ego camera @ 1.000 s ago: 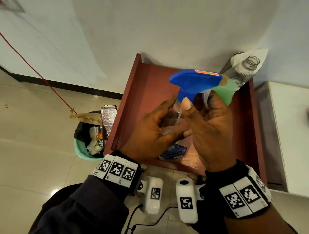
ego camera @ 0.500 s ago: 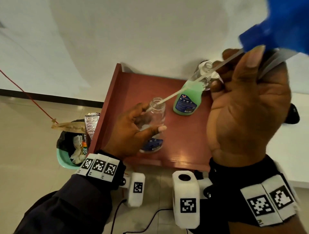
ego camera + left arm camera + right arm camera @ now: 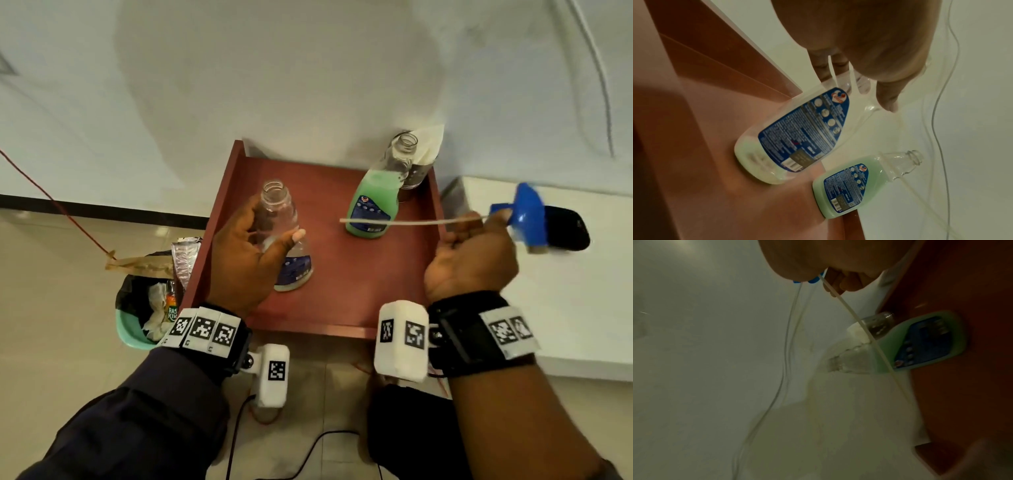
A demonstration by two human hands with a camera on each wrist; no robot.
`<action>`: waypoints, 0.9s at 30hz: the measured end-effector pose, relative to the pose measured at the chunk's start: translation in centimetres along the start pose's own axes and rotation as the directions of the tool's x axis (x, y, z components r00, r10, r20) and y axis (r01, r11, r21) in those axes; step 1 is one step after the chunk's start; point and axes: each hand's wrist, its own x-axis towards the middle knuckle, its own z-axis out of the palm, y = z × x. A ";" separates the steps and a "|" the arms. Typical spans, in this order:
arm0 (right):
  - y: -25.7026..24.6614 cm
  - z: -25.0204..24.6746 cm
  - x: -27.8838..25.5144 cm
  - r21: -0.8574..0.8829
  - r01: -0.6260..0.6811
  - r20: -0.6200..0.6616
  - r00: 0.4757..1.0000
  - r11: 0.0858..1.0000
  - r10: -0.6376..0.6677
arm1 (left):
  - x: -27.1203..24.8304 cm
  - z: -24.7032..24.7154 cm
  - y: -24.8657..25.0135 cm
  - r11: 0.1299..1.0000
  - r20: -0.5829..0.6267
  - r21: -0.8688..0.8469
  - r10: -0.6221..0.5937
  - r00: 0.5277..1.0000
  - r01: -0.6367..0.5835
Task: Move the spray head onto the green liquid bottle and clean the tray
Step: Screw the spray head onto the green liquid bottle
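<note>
- Head view: a white wall (image 3: 308,68) and pale floor tiles surround a red-brown tray (image 3: 342,301) that stands ahead of both wrists, with a white counter (image 3: 565,308) under the right forearm.
- The left hand (image 3: 246,260) wraps fingers and thumb round the shoulder of a nearly empty clear bottle (image 3: 284,240), which stands upright on the tray with its neck open, as it did half a second ago.
- The right hand (image 3: 472,260) grips the blue spray head (image 3: 527,219) out over the counter; its white tube (image 3: 394,222) points left, its tip in front of the green bottle (image 3: 371,202). Half a second ago that hand was raised close to the camera with the tube tip still at the clear bottle's mouth; now the tube is fully out and the hand is lower.
- The green bottle stands uncapped between the two hands, farther back, beside a dark cup holding white paper (image 3: 428,147).
- A dark object (image 3: 565,229) lies on the counter just beyond the spray head; a bin (image 3: 147,308) sits outside the left wrist.
- Left wrist view: fingertips (image 3: 888,100) press the clear bottle (image 3: 803,129); the green bottle (image 3: 849,186) stands apart from it.
- Right wrist view: curled fingers (image 3: 851,282) hold the blue spray head (image 3: 812,280), the tube (image 3: 875,344) crossing the green bottle (image 3: 920,344).
</note>
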 end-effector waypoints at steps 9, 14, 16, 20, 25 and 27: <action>9.5 -3.6 -0.8 -0.451 -0.273 -0.128 0.962 0.850 0.241 | -0.4 0.5 0.2 0.997 0.061 0.012 0.075 0.995 -0.076; 10.3 -3.5 -2.8 -0.401 -0.487 -0.152 0.871 0.776 0.468 | -0.4 0.3 0.3 0.998 0.085 -0.005 0.065 0.994 -0.065; 10.0 -3.3 -3.4 -0.428 -0.508 -0.139 0.854 0.747 0.501 | -0.4 0.4 0.4 0.999 0.088 -0.028 0.048 0.995 -0.045; 8.2 -3.2 -4.6 -0.474 -0.552 -0.117 0.812 0.686 0.572 | -0.3 0.6 0.7 0.999 0.101 -0.032 0.008 0.995 -0.005; 8.6 -4.7 -6.1 -0.788 -0.143 0.022 0.966 0.599 0.259 | -0.2 0.3 0.5 0.998 0.114 -0.055 -0.028 0.993 0.035; 8.8 -4.4 -7.1 -0.855 0.214 0.349 0.911 0.472 0.219 | 0.1 -0.2 0.1 0.994 0.150 -0.087 -0.057 0.987 0.070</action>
